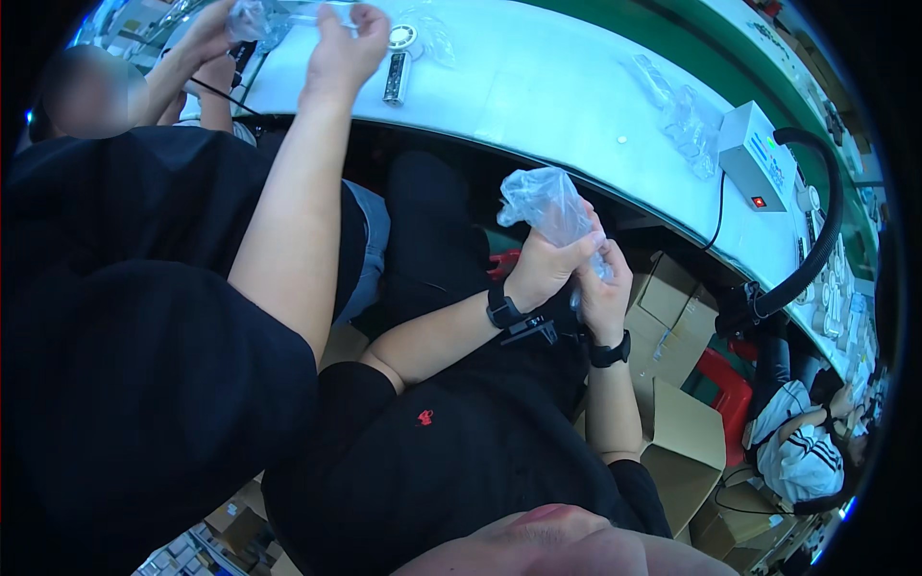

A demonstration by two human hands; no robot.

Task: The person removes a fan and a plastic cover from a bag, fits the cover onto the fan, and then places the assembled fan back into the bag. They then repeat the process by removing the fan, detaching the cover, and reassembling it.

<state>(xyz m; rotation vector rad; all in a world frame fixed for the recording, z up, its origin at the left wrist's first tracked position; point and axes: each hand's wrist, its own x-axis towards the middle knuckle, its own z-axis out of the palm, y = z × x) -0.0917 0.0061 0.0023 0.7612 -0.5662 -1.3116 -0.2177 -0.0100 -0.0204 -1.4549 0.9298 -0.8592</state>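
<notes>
Both my hands are raised in front of my chest, just off the table's near edge. My left hand [549,269] is closed on a crumpled clear plastic bag [549,197], whose loose end sticks up and to the left above the fingers. Close against it, my right hand [605,293] pinches the bag's lower part. Whether anything lies inside the bag, I cannot tell. Each wrist wears a black band.
On the white table [538,82] are clear plastic bags [687,130], a round white part [402,37] and a grey box [754,158] with a black hose [826,221]. At left, a co-worker's hand [344,53] reaches over the table. Cardboard boxes [684,432] stand at right.
</notes>
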